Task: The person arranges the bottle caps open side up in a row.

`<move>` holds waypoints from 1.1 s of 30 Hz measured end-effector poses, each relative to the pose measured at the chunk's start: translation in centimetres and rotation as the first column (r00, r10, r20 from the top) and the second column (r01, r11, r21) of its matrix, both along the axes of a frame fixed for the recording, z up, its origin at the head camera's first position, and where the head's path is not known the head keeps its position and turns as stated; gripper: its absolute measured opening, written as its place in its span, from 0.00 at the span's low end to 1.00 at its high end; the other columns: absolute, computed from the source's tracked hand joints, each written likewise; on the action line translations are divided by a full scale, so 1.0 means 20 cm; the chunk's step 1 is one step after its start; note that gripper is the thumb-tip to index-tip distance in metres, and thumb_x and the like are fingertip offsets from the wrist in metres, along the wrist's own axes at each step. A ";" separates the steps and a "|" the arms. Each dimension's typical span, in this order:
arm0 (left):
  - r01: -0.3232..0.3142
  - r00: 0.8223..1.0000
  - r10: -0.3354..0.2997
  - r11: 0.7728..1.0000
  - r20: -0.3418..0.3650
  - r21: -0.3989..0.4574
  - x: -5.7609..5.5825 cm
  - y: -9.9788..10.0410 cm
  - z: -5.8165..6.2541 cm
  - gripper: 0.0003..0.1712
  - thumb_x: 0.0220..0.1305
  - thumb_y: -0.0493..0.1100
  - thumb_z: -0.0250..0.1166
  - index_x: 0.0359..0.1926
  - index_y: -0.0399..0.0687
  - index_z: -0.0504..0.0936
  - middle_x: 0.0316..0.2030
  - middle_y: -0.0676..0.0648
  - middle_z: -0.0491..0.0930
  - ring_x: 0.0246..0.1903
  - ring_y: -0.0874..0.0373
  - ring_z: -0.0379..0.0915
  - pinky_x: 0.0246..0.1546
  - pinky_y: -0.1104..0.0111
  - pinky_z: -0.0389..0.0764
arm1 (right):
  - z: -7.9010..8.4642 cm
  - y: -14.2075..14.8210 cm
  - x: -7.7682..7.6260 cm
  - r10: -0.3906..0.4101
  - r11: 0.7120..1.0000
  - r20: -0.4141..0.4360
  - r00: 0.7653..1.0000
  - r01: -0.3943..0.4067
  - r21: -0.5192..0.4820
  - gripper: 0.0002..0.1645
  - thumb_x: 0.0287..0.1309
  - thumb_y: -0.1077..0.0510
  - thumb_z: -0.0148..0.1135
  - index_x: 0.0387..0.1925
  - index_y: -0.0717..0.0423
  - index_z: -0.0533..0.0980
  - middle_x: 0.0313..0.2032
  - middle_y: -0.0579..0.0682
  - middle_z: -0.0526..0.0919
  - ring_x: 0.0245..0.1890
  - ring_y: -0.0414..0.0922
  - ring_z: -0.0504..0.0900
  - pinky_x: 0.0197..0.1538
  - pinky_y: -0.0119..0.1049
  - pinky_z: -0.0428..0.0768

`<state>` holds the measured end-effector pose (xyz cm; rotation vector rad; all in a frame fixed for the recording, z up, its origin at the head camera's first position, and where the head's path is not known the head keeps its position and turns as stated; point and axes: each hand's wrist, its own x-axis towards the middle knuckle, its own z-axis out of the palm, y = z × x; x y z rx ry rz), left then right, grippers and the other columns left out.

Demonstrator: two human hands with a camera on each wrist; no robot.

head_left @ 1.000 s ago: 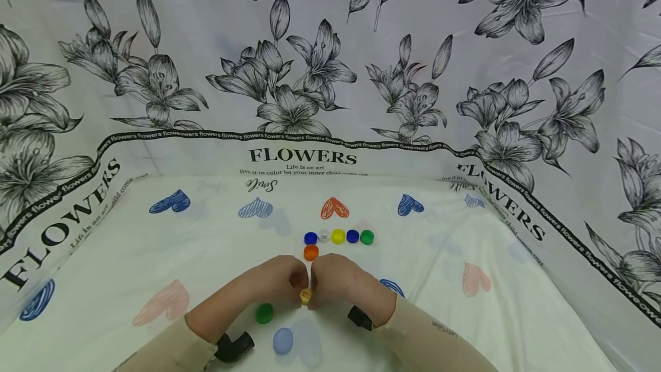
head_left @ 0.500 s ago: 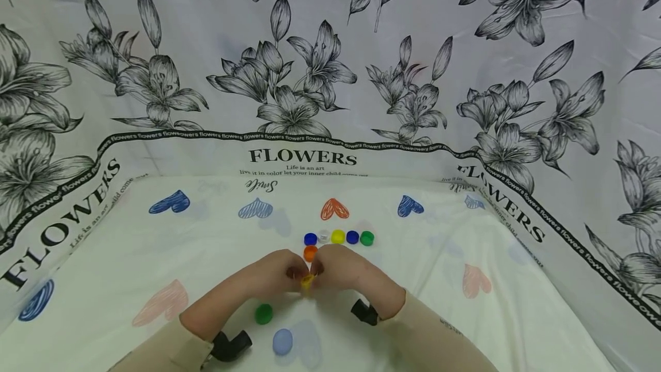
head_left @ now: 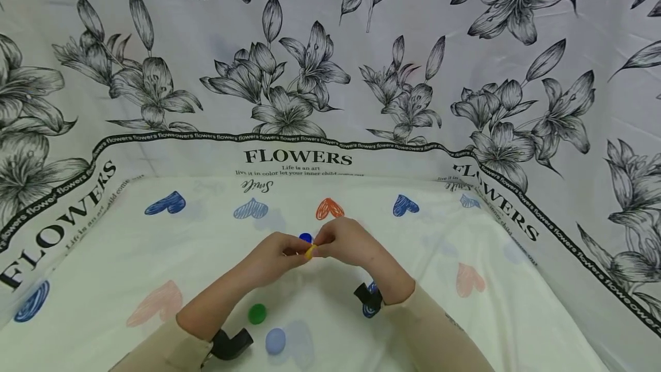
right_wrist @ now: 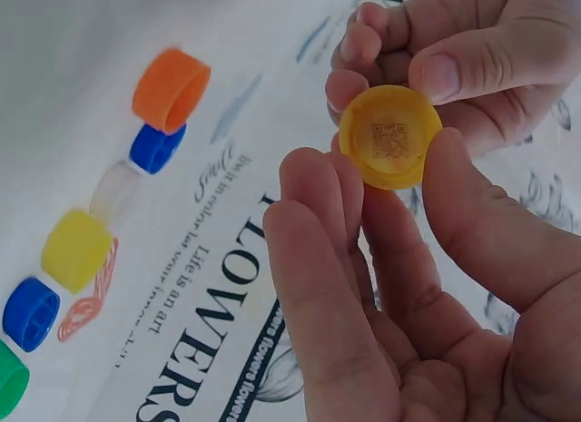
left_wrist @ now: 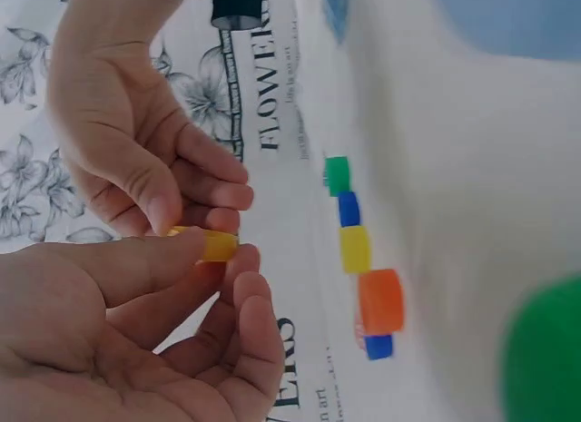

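Observation:
A yellow bottle cap [head_left: 311,252] is held up between both hands over the cloth. My left hand [head_left: 271,257] pinches one edge with thumb and fingers, and my right hand [head_left: 348,240] pinches the opposite edge. In the right wrist view the hollow inside of the yellow cap [right_wrist: 390,141] faces the camera, with a printed QR code. Behind the hands stands a row of caps: green [left_wrist: 337,175], blue [left_wrist: 349,209], yellow [left_wrist: 356,250], clear [right_wrist: 115,193] and another blue [head_left: 305,237]. Nearby is an orange cap [right_wrist: 171,89]. The hands hide most of these in the head view.
A green cap [head_left: 257,313] and a light blue round piece [head_left: 276,341] lie near the front. Black wrist mounts [head_left: 230,344] stick out by both sleeves. The white cloth [head_left: 206,268] carries printed hearts, and a flower-printed curtain [head_left: 310,90] hangs behind.
Both hands have lifted the yellow cap up and away from the body, now covering most of the row behind. The fingers have straightened somewhat around it. The head view has shifted slightly.

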<state>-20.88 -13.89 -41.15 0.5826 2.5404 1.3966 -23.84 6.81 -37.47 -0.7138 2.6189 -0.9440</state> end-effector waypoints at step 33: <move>-0.483 0.875 0.460 0.851 0.149 0.205 -0.11 0.17 -0.09 0.06 0.69 0.38 0.68 0.42 0.39 0.89 0.40 0.39 0.87 0.34 0.52 0.82 0.41 0.66 0.84 | -0.04 0.07 -0.15 -0.220 0.949 0.224 0.949 0.261 -0.175 0.06 0.64 0.58 0.71 0.37 0.58 0.86 0.32 0.51 0.87 0.41 0.58 0.87 0.41 0.35 0.86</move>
